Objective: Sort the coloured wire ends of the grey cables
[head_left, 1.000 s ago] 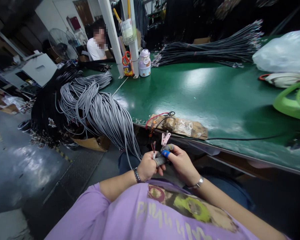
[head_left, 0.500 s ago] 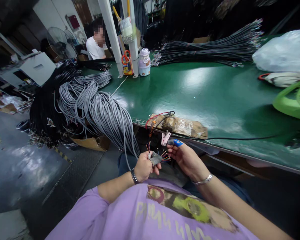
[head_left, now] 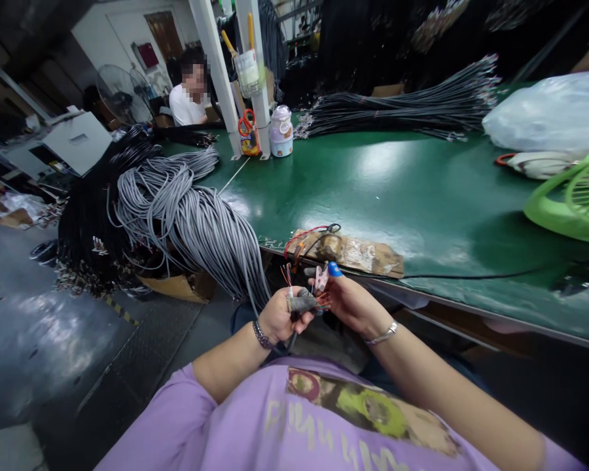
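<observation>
My left hand (head_left: pixel 281 315) is closed around a grey cable; its thumb wears a grey finger cover. Stripped coloured wires (head_left: pixel 287 276) stick up above this hand, and more coloured wires (head_left: pixel 322 301) fan out to its right. My right hand (head_left: pixel 349 302) has a blue cover on one fingertip and a grey one on another. Those two fingertips lie on either side of a pink clip (head_left: pixel 321 279), closed on it, just above the fanned wires. Behind the clip lies a worn wooden block (head_left: pixel 368 254) wrapped in tape, with red and black leads at its left end.
A large bundle of grey cables (head_left: pixel 191 209) hangs over the bench's left end, beside black cables (head_left: pixel 88 248). On the green bench (head_left: pixel 412 190) are a lidded cup (head_left: pixel 281 133), orange-handled scissors (head_left: pixel 247 124), black cables, a plastic bag (head_left: pixel 544 114) and a green fan (head_left: pixel 564 203). A person sits behind.
My right hand has moved left, bringing its fingertips around the pink clip. My left hand has turned, and the wires now point up above it. The view has shifted slightly.
</observation>
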Tool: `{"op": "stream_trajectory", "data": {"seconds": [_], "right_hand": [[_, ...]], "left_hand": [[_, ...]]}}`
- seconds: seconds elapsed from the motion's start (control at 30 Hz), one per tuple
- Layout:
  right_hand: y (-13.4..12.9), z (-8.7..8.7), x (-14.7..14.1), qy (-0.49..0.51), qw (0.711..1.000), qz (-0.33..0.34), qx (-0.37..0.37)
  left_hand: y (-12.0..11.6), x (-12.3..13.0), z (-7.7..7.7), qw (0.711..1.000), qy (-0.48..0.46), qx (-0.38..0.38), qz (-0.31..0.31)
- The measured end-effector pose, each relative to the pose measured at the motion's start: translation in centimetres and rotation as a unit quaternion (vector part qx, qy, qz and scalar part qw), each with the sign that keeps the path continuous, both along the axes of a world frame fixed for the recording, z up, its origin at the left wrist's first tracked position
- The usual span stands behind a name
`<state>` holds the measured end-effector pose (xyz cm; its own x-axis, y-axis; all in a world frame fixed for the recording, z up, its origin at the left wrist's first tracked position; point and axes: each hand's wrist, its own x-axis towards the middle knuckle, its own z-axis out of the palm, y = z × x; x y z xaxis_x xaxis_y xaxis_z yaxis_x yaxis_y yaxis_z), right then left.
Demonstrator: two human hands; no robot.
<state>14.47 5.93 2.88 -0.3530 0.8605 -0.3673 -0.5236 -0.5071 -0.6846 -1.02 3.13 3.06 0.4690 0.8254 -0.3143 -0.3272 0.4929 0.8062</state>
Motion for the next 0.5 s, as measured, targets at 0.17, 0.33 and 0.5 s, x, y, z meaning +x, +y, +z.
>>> {"op": "stream_trajectory", "data": {"seconds": [0.17, 0.33, 0.5], "right_hand": [[0.12, 0.48, -0.54, 0.021, 0.998, -0.050, -0.042], [0.38, 0.18, -0.75, 0.048, 0.994, -0.077, -0.061], [0.40, -0.12, -0.90, 0.042, 0.993, -0.080, -0.073]], "left_hand": [[0.33, 0.41, -0.56, 1.000, -0.004, -0.005, -0.013], [0.42, 0.66, -0.65, 1.000, -0.011, -0.007, -0.018], [0.45, 0.80, -0.81, 1.000, 0.000, -0.005, -0.023]]}}
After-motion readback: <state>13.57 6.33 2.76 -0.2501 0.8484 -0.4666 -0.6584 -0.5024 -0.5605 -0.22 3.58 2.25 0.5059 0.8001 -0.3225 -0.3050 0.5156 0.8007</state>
